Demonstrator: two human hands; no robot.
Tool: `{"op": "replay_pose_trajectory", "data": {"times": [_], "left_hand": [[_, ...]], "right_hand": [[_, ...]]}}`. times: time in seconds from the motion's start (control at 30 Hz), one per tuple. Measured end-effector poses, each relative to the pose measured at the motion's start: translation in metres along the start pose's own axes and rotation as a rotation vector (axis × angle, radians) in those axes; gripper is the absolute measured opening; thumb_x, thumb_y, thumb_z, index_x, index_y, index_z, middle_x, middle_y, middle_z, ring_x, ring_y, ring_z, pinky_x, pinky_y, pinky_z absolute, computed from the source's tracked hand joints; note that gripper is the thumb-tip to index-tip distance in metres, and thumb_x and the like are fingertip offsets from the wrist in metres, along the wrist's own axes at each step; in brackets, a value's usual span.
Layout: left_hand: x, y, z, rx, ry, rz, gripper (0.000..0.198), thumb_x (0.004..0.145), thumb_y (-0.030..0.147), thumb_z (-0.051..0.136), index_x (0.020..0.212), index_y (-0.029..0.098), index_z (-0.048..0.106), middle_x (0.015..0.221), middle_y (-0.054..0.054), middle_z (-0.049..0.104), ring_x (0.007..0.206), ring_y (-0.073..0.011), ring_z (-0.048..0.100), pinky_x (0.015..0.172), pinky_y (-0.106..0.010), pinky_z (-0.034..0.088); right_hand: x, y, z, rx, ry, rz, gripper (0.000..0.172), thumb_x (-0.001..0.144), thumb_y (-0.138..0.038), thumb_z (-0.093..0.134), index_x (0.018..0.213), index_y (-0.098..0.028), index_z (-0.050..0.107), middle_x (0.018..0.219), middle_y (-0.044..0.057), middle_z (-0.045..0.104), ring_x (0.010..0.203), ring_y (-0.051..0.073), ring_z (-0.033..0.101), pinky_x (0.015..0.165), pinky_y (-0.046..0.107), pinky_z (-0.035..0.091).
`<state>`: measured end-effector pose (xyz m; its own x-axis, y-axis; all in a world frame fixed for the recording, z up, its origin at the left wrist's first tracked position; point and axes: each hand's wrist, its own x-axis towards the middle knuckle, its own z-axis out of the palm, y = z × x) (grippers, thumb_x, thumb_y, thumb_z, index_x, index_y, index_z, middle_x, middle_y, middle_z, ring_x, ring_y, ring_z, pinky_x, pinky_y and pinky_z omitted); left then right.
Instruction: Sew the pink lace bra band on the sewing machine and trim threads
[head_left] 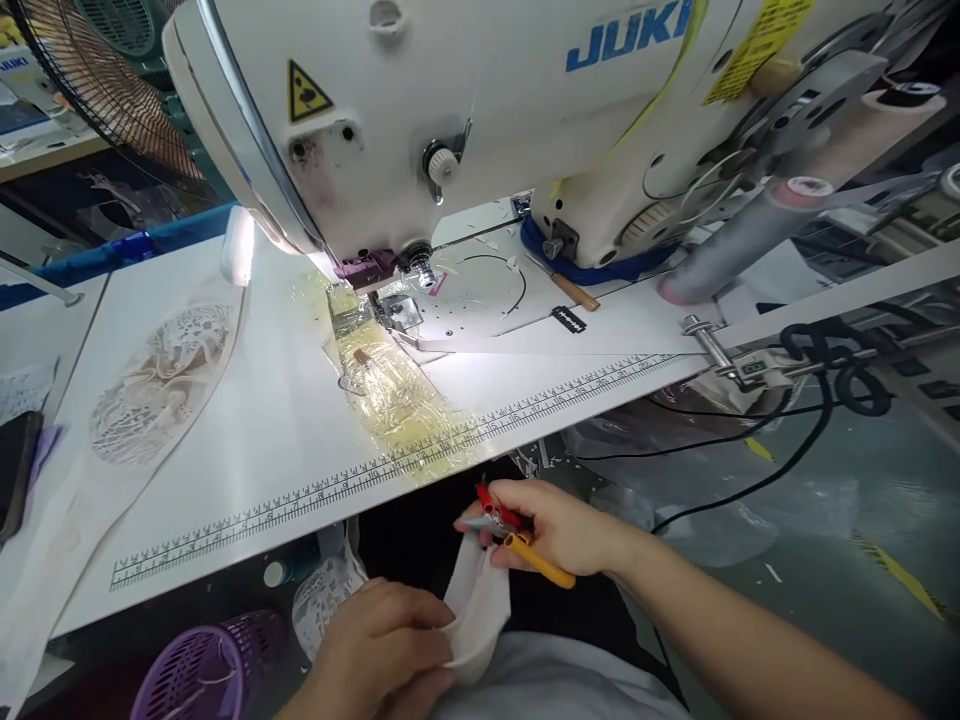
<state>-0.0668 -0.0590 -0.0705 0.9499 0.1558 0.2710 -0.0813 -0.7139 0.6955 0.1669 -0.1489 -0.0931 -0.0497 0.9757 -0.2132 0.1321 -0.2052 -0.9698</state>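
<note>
Just off the sewing table's edge (277, 400), the right hand (551, 525) is gripping snips (536, 560) and white fabric (480, 605) in curled fingers, while the left hand (390, 635) is pinching the fabric lower down, fingers bent.

Sewing machine (510, 95) on table (262, 440), lace piece (139, 425) at left, razor blade (568, 319) farther right, cloth (481, 610) before table edge

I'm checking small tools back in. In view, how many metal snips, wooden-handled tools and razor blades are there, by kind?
Red-and-orange-handled metal snips, in the right hand: 1
Brown wooden-handled slim tool: 1
Black slotted razor blade: 1
Total: 3
</note>
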Motion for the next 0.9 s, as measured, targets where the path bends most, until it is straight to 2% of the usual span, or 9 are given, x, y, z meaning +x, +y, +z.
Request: {"op": "replay_pose_trajectory", "data": {"times": [0.07,0.17,0.23,0.33,0.43,0.6,0.7,0.8,0.9], "left_hand": [[-0.002,0.000,-0.004,0.030,-0.019,0.064,0.013,0.088,0.020,0.050,0.100,0.021,0.056,0.091,-0.008,0.067,0.071,-0.0164,0.061,0.060,-0.027,0.043],[-0.002,0.003,-0.007,0.047,0.001,0.079,0.015,0.089,0.018,0.049,0.102,0.019,0.057,0.091,-0.010,0.067,0.069,-0.0166,0.060,0.060,-0.028,0.045],[-0.001,0.008,-0.007,0.030,0.033,0.054,0.016,0.089,0.017,0.048,0.102,0.018,0.058,0.091,-0.011,0.066,0.070,-0.0167,0.059,0.062,-0.028,0.046],[0.002,0.014,-0.002,-0.006,0.142,-0.055,0.015,0.091,0.018,0.045,0.098,0.019,0.059,0.089,-0.010,0.062,0.075,-0.0169,0.058,0.066,-0.028,0.047],[0.003,0.018,0.002,-0.082,0.227,-0.183,0.015,0.093,0.020,0.043,0.092,0.021,0.058,0.088,-0.008,0.059,0.075,-0.0147,0.058,0.063,-0.023,0.046],[0.003,0.017,0.006,-0.214,0.271,-0.355,0.015,0.091,0.025,0.046,0.081,0.022,0.057,0.088,-0.005,0.061,0.074,-0.0140,0.059,0.063,-0.023,0.046],[0.003,0.016,0.006,-0.274,0.296,-0.429,0.020,0.090,0.029,0.048,0.075,0.021,0.058,0.086,-0.006,0.063,0.074,-0.0151,0.060,0.063,-0.023,0.045],[0.004,0.015,0.005,-0.326,0.311,-0.468,0.023,0.089,0.031,0.051,0.071,0.020,0.059,0.082,-0.006,0.063,0.070,-0.0144,0.059,0.061,-0.022,0.044],[0.003,0.014,0.004,-0.374,0.323,-0.495,0.024,0.088,0.033,0.053,0.070,0.019,0.060,0.080,-0.006,0.063,0.067,-0.0143,0.059,0.058,-0.022,0.044]], "right_hand": [[0.003,-0.004,-0.006,-0.007,-0.081,-0.016,0.030,0.064,-0.034,0.073,0.085,-0.015,0.063,0.073,0.001,0.059,0.061,0.012,0.050,0.051,0.022,0.042],[0.006,-0.014,-0.013,-0.014,-0.171,-0.035,0.031,0.066,-0.033,0.070,0.088,-0.013,0.063,0.070,0.000,0.054,0.060,0.012,0.046,0.049,0.021,0.039],[0.007,-0.020,-0.015,-0.033,-0.193,-0.084,0.025,0.067,-0.029,0.068,0.085,-0.013,0.062,0.067,-0.002,0.051,0.058,0.011,0.044,0.049,0.021,0.038],[0.009,-0.025,-0.015,-0.072,-0.210,-0.171,0.017,0.064,-0.013,0.067,0.079,-0.015,0.059,0.068,-0.003,0.051,0.058,0.009,0.043,0.050,0.019,0.036],[0.009,-0.028,-0.012,-0.060,-0.173,-0.177,0.021,0.060,-0.003,0.062,0.075,-0.017,0.055,0.070,-0.004,0.053,0.058,0.009,0.044,0.049,0.018,0.035],[0.005,-0.034,-0.003,-0.006,-0.008,-0.208,0.029,0.055,0.005,0.051,0.074,-0.016,0.055,0.071,-0.003,0.052,0.060,0.010,0.045,0.050,0.020,0.034],[0.002,-0.040,0.002,0.009,0.066,-0.243,0.023,0.058,0.001,0.050,0.073,-0.016,0.055,0.067,-0.004,0.048,0.058,0.009,0.043,0.050,0.020,0.033],[0.001,-0.047,0.005,0.038,0.083,-0.263,0.010,0.066,-0.010,0.056,0.072,-0.016,0.052,0.065,-0.004,0.045,0.055,0.008,0.038,0.047,0.020,0.031],[-0.001,-0.051,0.009,0.130,0.073,-0.222,0.019,0.068,-0.026,0.064,0.072,-0.018,0.047,0.067,-0.004,0.044,0.053,0.008,0.036,0.045,0.020,0.029]]}}
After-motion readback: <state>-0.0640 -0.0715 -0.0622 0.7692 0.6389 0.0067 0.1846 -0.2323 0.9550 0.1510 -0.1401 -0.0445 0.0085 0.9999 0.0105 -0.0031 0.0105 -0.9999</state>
